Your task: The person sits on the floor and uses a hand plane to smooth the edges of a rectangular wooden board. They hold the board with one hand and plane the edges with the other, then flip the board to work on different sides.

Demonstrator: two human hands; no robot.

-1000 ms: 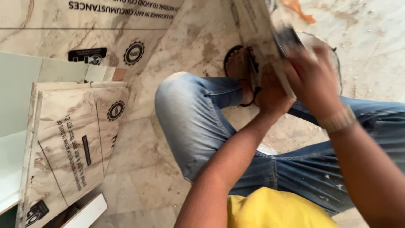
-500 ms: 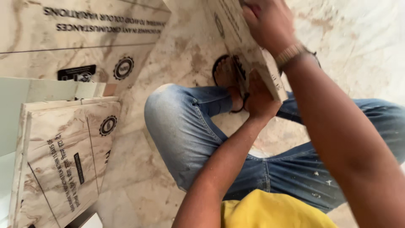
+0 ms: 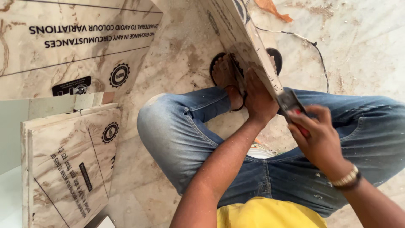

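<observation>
- The person sat on the marble-patterned floor with knees raised, a laminated board standing on edge between the feet.
- The left hand was closed against the near face of the board close to its lower end, palm and fingers pressed flat to steady it; how far the fingers wrapped round the edge could not be told.
- The right hand was curled tight around a small hand tool with a red part, possibly a file or scraper; its exact kind could not be told. The tool's dark head touched the board's narrow near edge.
- The board leaned away from the person, its upper end running out of the top of the view, its lower end just beside the sandalled left foot.
- A thin cable lay on the floor beyond the right knee, well apart from both hands.
- More laminated sheets with protective film stood along the left edge of the floor.
- Risk, as a judgement: the board was braced by one hand only; a hard stroke could tip or twist it, and the tool could slip off the narrow edge.
- Risk: the left hand sat just beside the tool's contact point, so a slip toward it could injure the fingers.
- Risk: the bare toes lay near the board's foot, exposed if it dropped or skidded.
</observation>
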